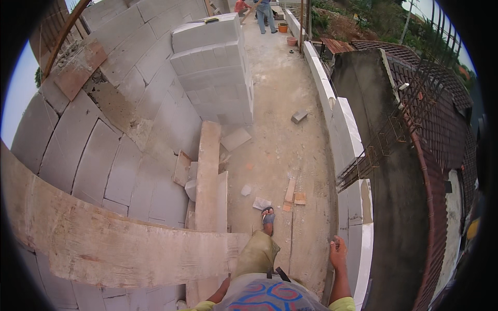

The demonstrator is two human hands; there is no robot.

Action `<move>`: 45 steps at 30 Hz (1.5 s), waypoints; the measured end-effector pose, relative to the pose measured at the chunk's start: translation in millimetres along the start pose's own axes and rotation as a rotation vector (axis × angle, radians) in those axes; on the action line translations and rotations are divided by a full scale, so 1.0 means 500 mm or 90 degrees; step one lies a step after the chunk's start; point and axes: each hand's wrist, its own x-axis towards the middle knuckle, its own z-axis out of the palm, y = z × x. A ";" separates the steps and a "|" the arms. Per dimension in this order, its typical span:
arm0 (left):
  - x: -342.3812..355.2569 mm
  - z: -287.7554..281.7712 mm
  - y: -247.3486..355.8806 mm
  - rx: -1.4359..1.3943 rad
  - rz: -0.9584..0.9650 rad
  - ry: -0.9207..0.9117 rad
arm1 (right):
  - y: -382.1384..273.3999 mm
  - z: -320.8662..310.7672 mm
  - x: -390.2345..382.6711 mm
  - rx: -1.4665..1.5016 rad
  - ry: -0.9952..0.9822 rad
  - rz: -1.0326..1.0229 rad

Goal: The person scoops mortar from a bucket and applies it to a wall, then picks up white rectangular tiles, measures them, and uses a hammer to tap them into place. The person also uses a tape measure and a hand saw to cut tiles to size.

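Observation:
My left hand [222, 285] is low beside the lower edge of a wide weathered wooden board [135, 249] that crosses the lower left. Its fingers are mostly hidden, so I cannot tell whether it grips the board. My right hand [338, 250] is at my right side by the low white block wall [351, 212], fingers curled; what they may hold is too small to make out. My sandaled foot [267, 220] is on the dusty concrete floor beside rubble and wood offcuts [289, 192].
A white block wall [88, 155] rises left, with stacked blocks [207, 62] and upright planks [207, 171]. A loose block [299, 116] lies ahead. Two people [263, 15] are at the far end near buckets [282, 28]. Rebar [376, 150], a drop and tiled roofs [436, 109] border the right.

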 end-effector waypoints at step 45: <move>1.899 -1.603 2.341 0.473 0.096 0.644 | -2.123 1.053 2.635 0.284 -0.271 -0.923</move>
